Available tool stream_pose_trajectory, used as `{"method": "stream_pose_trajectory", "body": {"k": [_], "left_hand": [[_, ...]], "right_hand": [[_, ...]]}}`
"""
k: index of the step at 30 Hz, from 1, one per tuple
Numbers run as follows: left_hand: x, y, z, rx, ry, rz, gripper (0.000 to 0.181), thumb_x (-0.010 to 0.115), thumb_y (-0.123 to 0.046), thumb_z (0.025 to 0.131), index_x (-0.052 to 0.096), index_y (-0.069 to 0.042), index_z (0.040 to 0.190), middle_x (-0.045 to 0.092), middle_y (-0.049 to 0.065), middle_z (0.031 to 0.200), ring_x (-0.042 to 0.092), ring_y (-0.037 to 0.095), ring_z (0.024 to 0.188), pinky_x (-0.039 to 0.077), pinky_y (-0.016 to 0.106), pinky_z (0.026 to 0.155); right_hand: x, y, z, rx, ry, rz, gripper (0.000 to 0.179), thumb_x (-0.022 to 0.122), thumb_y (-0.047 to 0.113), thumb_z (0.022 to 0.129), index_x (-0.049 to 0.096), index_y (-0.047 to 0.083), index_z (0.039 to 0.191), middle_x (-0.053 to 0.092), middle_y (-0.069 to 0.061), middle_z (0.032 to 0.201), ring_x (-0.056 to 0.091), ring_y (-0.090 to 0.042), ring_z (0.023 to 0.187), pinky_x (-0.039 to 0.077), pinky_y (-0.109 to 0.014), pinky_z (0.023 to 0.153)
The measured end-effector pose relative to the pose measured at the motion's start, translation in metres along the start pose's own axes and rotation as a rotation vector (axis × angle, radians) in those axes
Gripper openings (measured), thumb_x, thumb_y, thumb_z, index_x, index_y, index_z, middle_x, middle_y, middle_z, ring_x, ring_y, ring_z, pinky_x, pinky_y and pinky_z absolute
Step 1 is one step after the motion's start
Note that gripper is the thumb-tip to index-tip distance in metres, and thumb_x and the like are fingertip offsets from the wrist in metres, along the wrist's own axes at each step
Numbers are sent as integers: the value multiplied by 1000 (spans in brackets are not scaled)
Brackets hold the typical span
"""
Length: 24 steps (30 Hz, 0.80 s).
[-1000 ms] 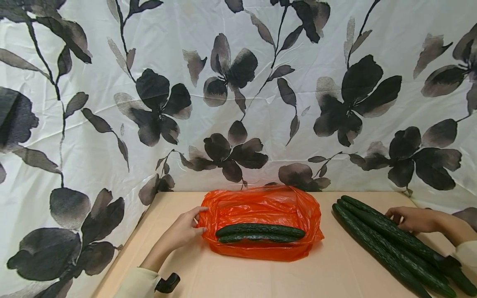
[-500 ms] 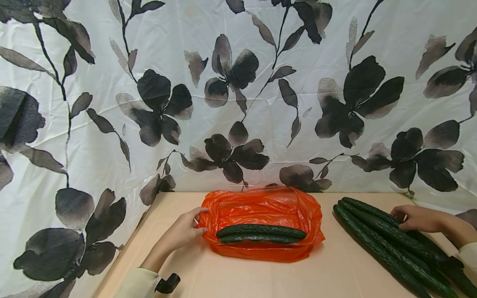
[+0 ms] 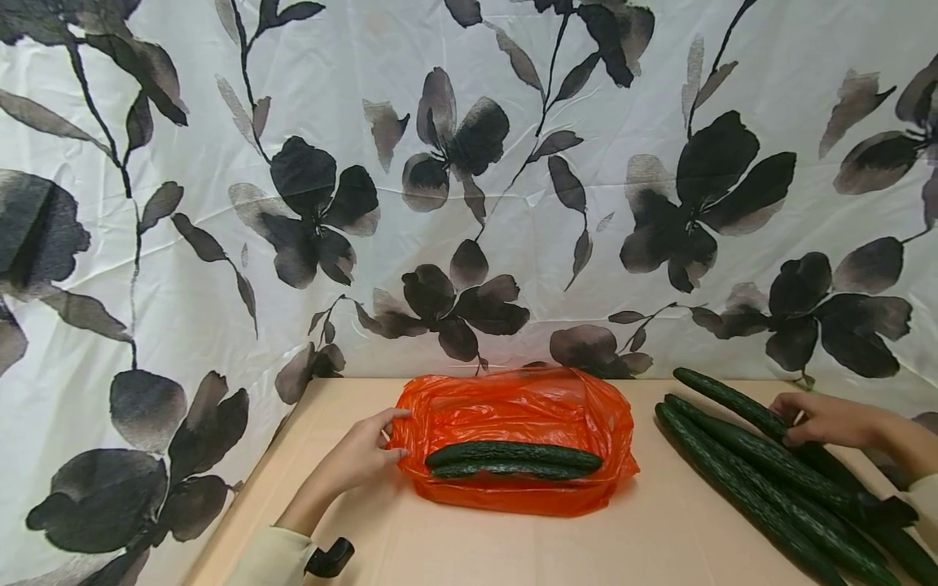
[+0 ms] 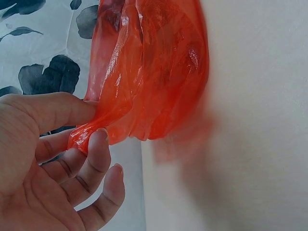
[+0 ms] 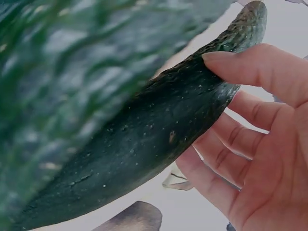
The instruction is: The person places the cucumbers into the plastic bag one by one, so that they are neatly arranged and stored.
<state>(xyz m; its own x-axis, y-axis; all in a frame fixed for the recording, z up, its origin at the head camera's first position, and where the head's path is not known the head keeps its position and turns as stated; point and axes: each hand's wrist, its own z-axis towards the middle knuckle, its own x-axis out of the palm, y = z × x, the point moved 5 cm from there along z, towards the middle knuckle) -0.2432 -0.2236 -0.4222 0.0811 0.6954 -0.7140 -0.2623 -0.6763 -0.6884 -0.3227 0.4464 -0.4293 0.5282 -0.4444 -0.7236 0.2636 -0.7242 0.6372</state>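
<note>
An orange-red plastic bag [image 3: 506, 405] lies in the middle of the table with its mouth toward me. Two dark green cucumbers [image 3: 513, 451] lie side by side in it. My left hand [image 3: 352, 454] pinches the bag's left edge; in the left wrist view thumb and fingers hold a gathered fold of the film [image 4: 113, 108]. On the right, my right hand [image 3: 831, 419] grips a long cucumber [image 3: 721, 392], its far end angled away from the others. The right wrist view shows thumb above and fingers beneath this cucumber [image 5: 159, 120]. Its near end is partly hidden by the wrist camera.
More long cucumbers [image 3: 740, 480] lie side by side at the table's right, left of the held one. One looms blurred and close in the right wrist view. A floral cloth [image 3: 572, 195] hangs behind the table's [image 3: 454, 553] back edge.
My right hand has taken hold of the rightmost cucumber, and its far end has moved up and away from the others. The left hand and bag have stayed in place.
</note>
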Motion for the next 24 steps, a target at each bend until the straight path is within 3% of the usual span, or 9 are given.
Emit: {"method": "stream_pose_trajectory", "body": {"k": [4, 10, 17, 24], "left_hand": [[0, 1, 0, -2, 2, -4, 56, 77, 2, 83, 59, -1, 135, 59, 7, 91, 58, 20, 70, 47, 25, 58], [-1, 0, 1, 3, 7, 3, 56, 78, 2, 83, 58, -1, 136, 59, 7, 92, 57, 20, 70, 47, 25, 58], [-1, -1, 0, 16, 4, 14, 56, 77, 2, 83, 58, 0, 136, 59, 7, 92, 58, 20, 70, 48, 25, 60], [-1, -1, -2, 27, 0, 14, 56, 77, 2, 83, 58, 0, 135, 59, 7, 91, 58, 20, 70, 47, 25, 60]], "right_hand": [[-4, 5, -1, -10, -26, -65, 36, 63, 10, 93, 51, -9, 122, 56, -13, 114, 55, 2, 92, 54, -29, 70], [-7, 14, -1, -5, -61, -143, 38, 64, 13, 94, 52, -8, 124, 56, -15, 115, 60, -26, 101, 53, -28, 69], [-7, 33, 3, -65, -48, -133, 37, 64, 11, 94, 53, -6, 124, 56, -11, 112, 58, 0, 91, 53, -27, 70], [-7, 54, 8, -104, -54, -157, 38, 67, 17, 93, 55, -1, 126, 58, -8, 110, 60, -2, 91, 52, -27, 69]]}}
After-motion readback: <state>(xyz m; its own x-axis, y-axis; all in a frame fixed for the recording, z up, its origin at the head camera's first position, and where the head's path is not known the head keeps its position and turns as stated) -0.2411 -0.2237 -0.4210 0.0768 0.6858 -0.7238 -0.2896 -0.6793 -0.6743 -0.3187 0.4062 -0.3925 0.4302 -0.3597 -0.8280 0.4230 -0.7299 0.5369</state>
